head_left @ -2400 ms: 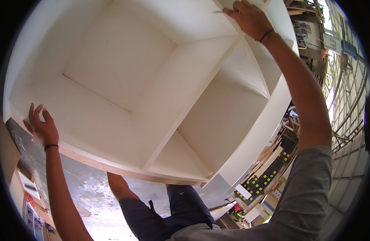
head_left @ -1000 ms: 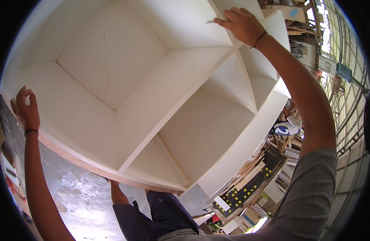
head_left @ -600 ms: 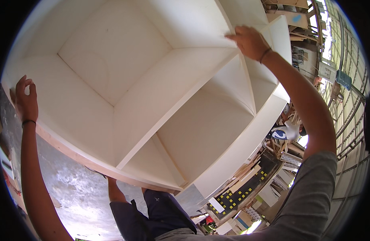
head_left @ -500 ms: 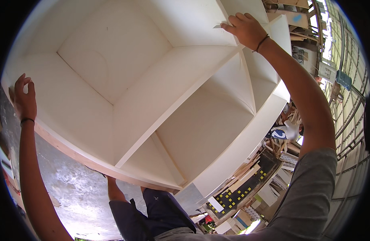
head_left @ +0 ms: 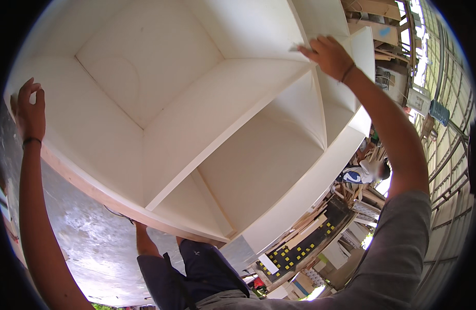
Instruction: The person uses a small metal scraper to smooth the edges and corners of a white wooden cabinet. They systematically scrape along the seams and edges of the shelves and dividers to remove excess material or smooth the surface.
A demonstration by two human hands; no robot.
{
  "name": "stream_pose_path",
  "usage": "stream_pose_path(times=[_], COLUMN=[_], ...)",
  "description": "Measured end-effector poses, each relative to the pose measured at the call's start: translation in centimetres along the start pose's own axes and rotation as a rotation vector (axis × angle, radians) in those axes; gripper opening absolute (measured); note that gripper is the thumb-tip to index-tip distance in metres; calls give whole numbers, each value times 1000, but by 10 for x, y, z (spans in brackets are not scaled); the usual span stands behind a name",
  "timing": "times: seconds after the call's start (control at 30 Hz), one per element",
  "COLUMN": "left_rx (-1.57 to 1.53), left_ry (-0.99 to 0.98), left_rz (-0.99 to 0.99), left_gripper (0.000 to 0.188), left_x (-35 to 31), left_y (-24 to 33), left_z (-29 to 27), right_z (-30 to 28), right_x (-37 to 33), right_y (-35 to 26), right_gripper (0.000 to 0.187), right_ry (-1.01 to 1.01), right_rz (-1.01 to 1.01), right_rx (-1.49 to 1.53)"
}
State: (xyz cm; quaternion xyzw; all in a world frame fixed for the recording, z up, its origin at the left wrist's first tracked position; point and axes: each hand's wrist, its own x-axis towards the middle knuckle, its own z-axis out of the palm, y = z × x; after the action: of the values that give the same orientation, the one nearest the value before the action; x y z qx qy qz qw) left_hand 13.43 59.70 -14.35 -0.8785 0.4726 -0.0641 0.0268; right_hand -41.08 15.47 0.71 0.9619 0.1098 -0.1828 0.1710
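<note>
A large white cabinet (head_left: 196, 129) with several open compartments fills most of the view. My right hand (head_left: 328, 56) is at the edge of an upright divider (head_left: 298, 23) on the far right side. Pinched between its fingers is a small thin grey sheet (head_left: 295, 48), blurred by motion, so its kind does not show clearly. At the far left my left hand (head_left: 31, 111) rests by the cabinet's outer rim, its thumb and fingers loosely bent with a gap between them. Nothing shows in that hand.
Below the cabinet lies a grey concrete floor (head_left: 88, 232). Planks and scrap boards (head_left: 310, 232) are piled at the right, near a dark mat (head_left: 279, 261) with yellow squares. Another person (head_left: 359, 173) is beyond the cabinet's right side. A blue water jug (head_left: 439, 112) appears by the barred wall.
My right hand has moved slightly right and nearer along the divider, with the grey sheet still in its fingers. My left hand keeps its pose at the rim; the view has shifted slightly.
</note>
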Motion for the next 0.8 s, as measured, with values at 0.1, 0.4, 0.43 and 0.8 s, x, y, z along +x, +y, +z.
stream_pose_path(times=[0.1, 0.4, 0.43, 0.8], left_rx=[-26, -14, -4, 31], left_ry=[24, 2, 24, 19], left_rz=[-36, -49, -38, -41], left_gripper=[30, 31, 31, 32], left_x=[0, -1, -2, -2], left_y=[-4, -9, -11, -1], left_z=[-5, 4, 3, -2], right_z=[-5, 3, 4, -2], right_x=[-17, -7, -16, -3], right_y=[-25, -15, -34, -23], right_gripper=[37, 38, 37, 33], right_ry=[-117, -39, -110, -92], right_rz=[141, -7, 130, 13], right_rx=[208, 45, 132, 26])
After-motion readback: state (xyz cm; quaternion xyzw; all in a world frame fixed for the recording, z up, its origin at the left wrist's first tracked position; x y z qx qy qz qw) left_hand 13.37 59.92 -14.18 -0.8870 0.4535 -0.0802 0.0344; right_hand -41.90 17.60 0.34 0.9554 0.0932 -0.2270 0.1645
